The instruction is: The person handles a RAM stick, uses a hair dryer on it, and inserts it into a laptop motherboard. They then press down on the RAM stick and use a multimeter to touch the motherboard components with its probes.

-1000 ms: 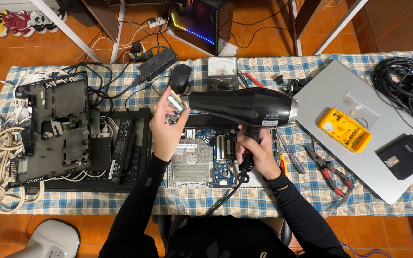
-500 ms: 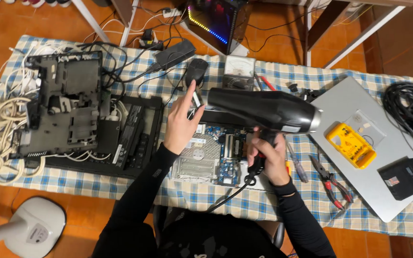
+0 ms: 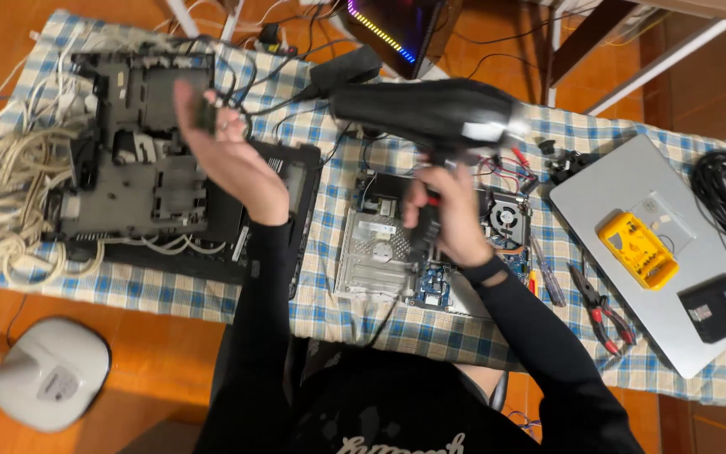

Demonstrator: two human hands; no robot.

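While blurred, looks glossy black: hair dryer (image 3: 430, 113), gripped by closed right hand (image 3: 443, 214); left hand (image 3: 224, 151) pinching perhaps a small chip (image 3: 206, 112).

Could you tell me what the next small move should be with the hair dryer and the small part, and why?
Probably swing the left hand back toward the nozzle of the black hair dryer. That hand holds a small part up over the black laptop chassis, well off to the side of the nozzle, while the right hand grips the dryer's handle above the circuit board.
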